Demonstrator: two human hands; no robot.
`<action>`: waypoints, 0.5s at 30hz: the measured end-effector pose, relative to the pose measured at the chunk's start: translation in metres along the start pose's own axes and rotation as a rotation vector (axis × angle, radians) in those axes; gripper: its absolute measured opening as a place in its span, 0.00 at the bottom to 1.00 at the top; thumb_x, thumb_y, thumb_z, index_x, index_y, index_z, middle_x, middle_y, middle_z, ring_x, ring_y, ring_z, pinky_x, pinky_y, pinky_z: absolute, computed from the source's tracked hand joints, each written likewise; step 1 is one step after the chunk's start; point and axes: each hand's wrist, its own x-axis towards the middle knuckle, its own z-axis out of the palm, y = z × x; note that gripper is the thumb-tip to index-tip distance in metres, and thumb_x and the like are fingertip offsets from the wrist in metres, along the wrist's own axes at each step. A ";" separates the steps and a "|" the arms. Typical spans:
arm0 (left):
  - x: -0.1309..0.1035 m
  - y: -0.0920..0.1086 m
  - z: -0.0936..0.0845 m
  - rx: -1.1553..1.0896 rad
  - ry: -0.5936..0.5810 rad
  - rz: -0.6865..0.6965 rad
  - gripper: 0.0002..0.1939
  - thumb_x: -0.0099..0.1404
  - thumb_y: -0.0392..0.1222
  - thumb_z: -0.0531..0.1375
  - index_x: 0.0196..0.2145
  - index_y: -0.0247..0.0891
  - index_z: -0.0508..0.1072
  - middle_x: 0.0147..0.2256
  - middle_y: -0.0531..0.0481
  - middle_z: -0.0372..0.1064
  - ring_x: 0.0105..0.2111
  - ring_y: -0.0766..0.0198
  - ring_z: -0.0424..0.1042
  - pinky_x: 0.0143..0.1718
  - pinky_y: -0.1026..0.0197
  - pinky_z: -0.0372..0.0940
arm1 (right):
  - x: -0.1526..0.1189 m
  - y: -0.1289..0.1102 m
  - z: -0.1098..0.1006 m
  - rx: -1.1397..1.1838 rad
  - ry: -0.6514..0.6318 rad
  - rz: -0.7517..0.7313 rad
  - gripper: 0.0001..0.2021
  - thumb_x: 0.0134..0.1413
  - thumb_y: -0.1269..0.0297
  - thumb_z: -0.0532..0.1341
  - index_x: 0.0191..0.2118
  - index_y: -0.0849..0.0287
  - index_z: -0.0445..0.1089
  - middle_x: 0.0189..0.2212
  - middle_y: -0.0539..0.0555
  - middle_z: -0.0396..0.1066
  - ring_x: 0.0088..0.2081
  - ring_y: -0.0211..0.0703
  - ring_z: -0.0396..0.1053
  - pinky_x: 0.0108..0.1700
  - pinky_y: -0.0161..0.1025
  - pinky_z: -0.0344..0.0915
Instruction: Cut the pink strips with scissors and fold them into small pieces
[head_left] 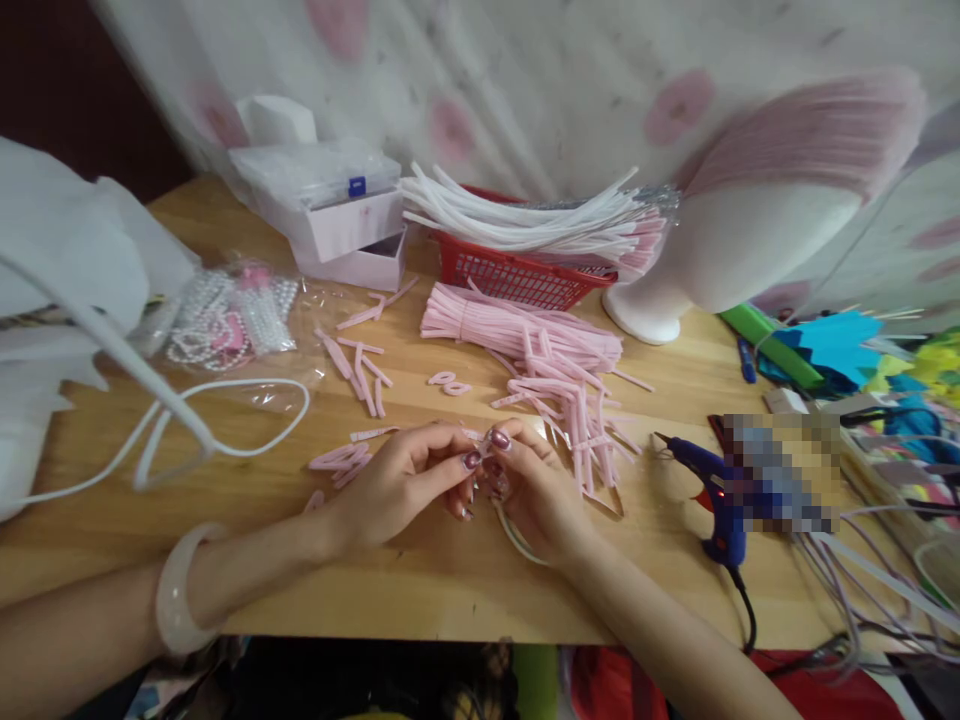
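Near the table's front, my left hand (420,475) and my right hand (536,490) meet fingertip to fingertip. Both are closed, thumbs and forefingers pinching a small pale piece (486,445) whose kind is mostly hidden. A thin curved pale band (517,537) runs out under my right palm; whether it joins the piece cannot be seen. Bent pink pipe cleaners (577,410) lie just beyond my right hand. Folded pink pieces (341,460) are beside my left wrist. Two small pink loops (448,382) rest beyond my fingers.
A pink pipe cleaner bundle (480,318) lies before a red basket (517,275) of white stems. A blue glue gun (724,500) with a cord lies right. Bagged pearl beads (232,310) and a white cable (262,385) are left. A white head form (757,240) stands behind.
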 end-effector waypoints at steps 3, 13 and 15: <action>-0.001 -0.002 -0.002 0.000 0.008 0.002 0.09 0.66 0.41 0.58 0.34 0.33 0.73 0.27 0.52 0.71 0.26 0.68 0.71 0.31 0.65 0.68 | 0.001 0.006 -0.002 -0.113 0.042 -0.101 0.14 0.45 0.55 0.75 0.30 0.56 0.73 0.19 0.43 0.65 0.20 0.30 0.56 0.24 0.30 0.54; -0.005 0.004 0.005 -0.012 0.011 0.032 0.09 0.67 0.39 0.57 0.33 0.33 0.73 0.28 0.51 0.71 0.27 0.68 0.70 0.31 0.65 0.69 | -0.003 0.008 0.000 -0.136 -0.073 -0.142 0.13 0.54 0.54 0.69 0.30 0.56 0.71 0.16 0.42 0.61 0.19 0.33 0.56 0.23 0.32 0.57; -0.006 0.004 0.006 0.017 0.018 0.028 0.08 0.66 0.39 0.57 0.33 0.33 0.73 0.26 0.53 0.69 0.27 0.67 0.70 0.31 0.65 0.68 | -0.004 0.001 0.004 -0.090 -0.025 -0.090 0.15 0.52 0.54 0.71 0.26 0.58 0.69 0.14 0.41 0.56 0.18 0.31 0.51 0.22 0.31 0.55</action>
